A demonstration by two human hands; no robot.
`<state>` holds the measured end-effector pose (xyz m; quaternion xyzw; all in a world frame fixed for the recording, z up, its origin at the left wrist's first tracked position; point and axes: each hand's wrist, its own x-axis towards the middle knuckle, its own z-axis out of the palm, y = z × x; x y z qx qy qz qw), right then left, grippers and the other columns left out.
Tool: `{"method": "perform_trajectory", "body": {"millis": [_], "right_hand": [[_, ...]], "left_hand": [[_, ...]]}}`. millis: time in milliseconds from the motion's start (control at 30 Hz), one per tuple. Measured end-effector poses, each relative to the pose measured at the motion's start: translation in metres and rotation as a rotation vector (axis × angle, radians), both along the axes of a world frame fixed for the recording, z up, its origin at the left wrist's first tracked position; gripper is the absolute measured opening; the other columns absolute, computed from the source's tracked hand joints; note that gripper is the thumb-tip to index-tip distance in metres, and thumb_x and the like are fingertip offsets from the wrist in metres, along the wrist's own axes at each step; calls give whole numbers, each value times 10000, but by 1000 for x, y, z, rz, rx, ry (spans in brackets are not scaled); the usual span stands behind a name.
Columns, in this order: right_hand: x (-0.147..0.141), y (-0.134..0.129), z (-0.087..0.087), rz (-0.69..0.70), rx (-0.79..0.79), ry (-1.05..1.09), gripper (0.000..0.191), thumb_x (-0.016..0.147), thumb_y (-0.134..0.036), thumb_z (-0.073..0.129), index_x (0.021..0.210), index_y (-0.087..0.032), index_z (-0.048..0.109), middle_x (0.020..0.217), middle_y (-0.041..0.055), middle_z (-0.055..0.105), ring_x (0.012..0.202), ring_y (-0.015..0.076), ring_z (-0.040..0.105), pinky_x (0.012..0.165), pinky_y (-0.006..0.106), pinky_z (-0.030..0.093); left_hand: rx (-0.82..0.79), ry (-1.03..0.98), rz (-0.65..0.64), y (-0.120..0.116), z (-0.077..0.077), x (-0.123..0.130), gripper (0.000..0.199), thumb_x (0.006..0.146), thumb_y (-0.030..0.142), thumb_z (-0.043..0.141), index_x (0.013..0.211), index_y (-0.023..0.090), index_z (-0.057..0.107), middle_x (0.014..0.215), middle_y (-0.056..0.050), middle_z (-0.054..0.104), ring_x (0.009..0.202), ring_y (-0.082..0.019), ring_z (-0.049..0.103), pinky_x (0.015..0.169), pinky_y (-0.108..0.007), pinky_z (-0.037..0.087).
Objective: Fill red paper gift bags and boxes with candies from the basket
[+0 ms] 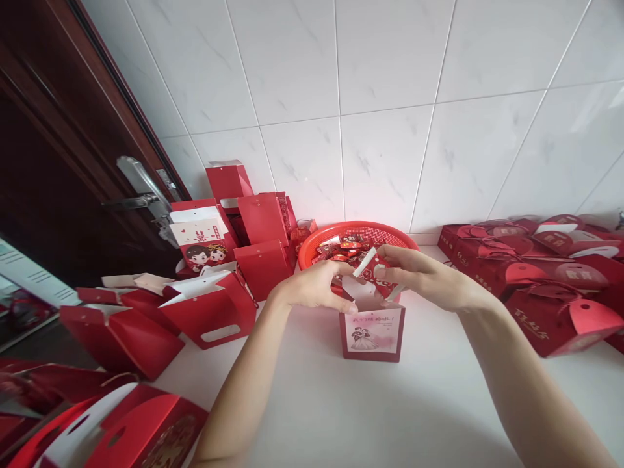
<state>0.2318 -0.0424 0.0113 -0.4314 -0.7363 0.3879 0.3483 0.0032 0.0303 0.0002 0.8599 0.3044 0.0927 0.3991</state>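
A small red gift box (373, 335) with a pink panel of a printed couple stands upright on the white table, its top flaps raised. My left hand (319, 286) grips the box's upper left side, the thumb at the front rim and the fingers curled over the back. Between the thumb and fingers of my right hand (429, 276) is a red candy packet (373, 268) with white crimped ends, tilted just above the box's mouth. The inside of the box is mostly hidden. Directly behind it sits a red plastic basket (361, 227) of wrapped candies.
Several red boxes (260, 270) with raised tops crowd the left side. Closed red boxes with ribbons (529, 318) line the right. A tiled wall (385, 162) rises behind the white table (302, 396). At left is a dark door with a metal handle (146, 195).
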Motion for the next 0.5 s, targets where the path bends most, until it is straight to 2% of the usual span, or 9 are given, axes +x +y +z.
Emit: {"method": "perform_trajectory", "body": {"millis": [133, 267, 367, 500], "right_hand": [[-4, 0, -1, 45, 34, -71, 220, 935, -407, 585, 981, -220, 690, 862, 31, 673, 741, 175, 626, 624, 282, 506], [-6, -1, -3, 18, 51, -214, 145, 874, -283, 627, 981, -213, 695, 828, 16, 674, 726, 163, 606, 604, 265, 460], [-7, -2, -5, 10, 59, -342, 126, 837, -233, 649, 954, -203, 683, 801, 9, 673, 688, 150, 570, 569, 253, 413], [-8, -3, -6, 57, 69, -431, 151, 891, -234, 583, 945, -209, 721, 776, 17, 683, 631, 140, 540, 553, 261, 370]], "left_hand": [[4, -20, 1, 1, -1, 0, 575, 696, 345, 849, 1237, 231, 689, 1251, -60, 701, 1188, -288, 622, 1023, -380, 474], [-5, -30, -23, 1, -1, 0, 536, 694, 338, 852, 1198, 229, 705, 1227, -53, 708, 1157, -277, 638, 997, -367, 483], [19, -8, -10, 1, 1, 0, 579, 672, 342, 867, 1215, 231, 698, 1248, -53, 701, 1176, -285, 630, 1009, -371, 468], [35, -8, -16, 0, 3, 1, 572, 668, 302, 868, 1212, 247, 701, 1284, -51, 689, 1232, -288, 598, 1033, -372, 446]]}}
